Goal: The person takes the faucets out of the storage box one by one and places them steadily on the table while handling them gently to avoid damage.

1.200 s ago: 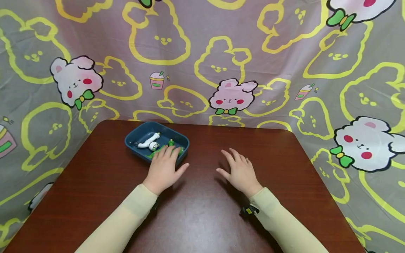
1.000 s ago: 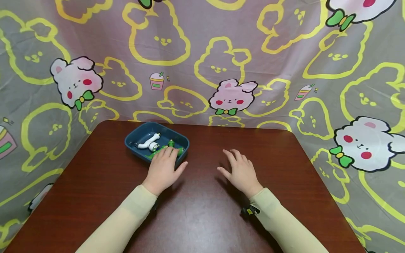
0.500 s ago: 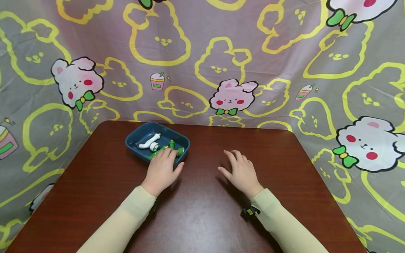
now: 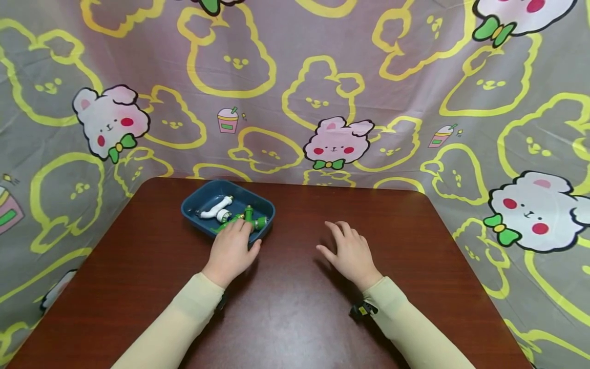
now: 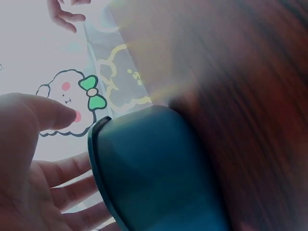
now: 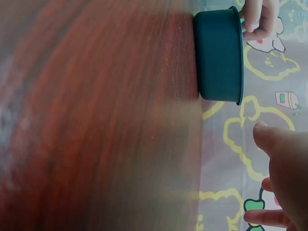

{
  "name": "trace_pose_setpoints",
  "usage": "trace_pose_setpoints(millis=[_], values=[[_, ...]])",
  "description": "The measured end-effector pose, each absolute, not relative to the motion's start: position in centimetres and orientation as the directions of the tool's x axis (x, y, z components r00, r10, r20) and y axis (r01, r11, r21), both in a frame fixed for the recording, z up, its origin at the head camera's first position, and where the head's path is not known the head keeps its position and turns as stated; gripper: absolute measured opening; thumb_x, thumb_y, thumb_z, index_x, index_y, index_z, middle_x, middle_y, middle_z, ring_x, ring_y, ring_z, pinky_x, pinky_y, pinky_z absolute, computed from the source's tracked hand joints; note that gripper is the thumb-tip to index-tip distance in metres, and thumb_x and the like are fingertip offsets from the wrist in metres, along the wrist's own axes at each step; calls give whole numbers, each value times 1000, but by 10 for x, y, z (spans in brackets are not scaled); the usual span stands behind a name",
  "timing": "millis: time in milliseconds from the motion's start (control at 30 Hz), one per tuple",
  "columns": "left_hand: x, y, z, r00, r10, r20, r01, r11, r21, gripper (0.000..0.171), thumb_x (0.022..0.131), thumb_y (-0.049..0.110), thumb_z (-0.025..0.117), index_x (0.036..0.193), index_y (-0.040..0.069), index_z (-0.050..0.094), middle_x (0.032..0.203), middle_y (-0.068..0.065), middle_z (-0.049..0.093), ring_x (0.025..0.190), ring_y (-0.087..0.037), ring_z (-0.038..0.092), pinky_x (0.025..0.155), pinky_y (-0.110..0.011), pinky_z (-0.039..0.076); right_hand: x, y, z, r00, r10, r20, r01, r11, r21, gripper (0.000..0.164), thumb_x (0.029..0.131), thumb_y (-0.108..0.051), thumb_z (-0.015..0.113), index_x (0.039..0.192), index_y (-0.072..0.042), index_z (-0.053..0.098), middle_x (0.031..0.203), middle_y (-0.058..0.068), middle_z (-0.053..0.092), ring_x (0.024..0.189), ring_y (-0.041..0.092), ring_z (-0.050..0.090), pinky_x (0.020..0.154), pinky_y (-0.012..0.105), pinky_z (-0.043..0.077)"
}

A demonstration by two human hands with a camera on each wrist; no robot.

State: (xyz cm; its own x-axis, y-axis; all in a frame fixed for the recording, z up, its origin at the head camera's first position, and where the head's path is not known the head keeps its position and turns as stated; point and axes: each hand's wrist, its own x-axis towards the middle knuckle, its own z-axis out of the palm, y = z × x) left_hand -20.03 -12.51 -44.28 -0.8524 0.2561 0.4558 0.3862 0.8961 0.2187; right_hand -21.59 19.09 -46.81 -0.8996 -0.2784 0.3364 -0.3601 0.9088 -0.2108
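Observation:
A dark blue-green plastic basin [image 4: 198,220] stands at the back left of the table. In it lie a white tap-shaped piece [image 4: 216,209] with a bent spout and several green fittings [image 4: 249,214] of similar make. My left hand [image 4: 230,253] reaches over the basin's near rim, fingers bent slightly above the green fittings and covering part of them. In the left wrist view its thumb [image 5: 55,113] stands apart from the basin wall. My right hand [image 4: 352,256] hovers over the table right of the basin, fingers spread and relaxed, holding nothing.
The brown wood-grain table [image 4: 299,318] runs back to a patterned cloth [image 4: 258,46] with rabbit drawings, which also hangs at both sides. A small black device [image 4: 362,309] is strapped at the right wrist.
My left hand has drawn slightly left and its thumb has come closer to the fingers, so more of the green fittings shows. The right hand and basin stay nearly still.

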Motion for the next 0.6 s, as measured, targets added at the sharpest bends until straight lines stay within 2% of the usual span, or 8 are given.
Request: trace_pose_setpoints(millis=[600], values=[[-205,-125,-451,-890,245,385,333,925,181,29,90,25,80,103,2,69,89,-14,71,77,-35,70,75,-54,56,-217,194,-470,-899,-279,336,-362,906,-217,68,96,-56,66,150,-19,51,133,13,58,112,36,64,88,55,54]])
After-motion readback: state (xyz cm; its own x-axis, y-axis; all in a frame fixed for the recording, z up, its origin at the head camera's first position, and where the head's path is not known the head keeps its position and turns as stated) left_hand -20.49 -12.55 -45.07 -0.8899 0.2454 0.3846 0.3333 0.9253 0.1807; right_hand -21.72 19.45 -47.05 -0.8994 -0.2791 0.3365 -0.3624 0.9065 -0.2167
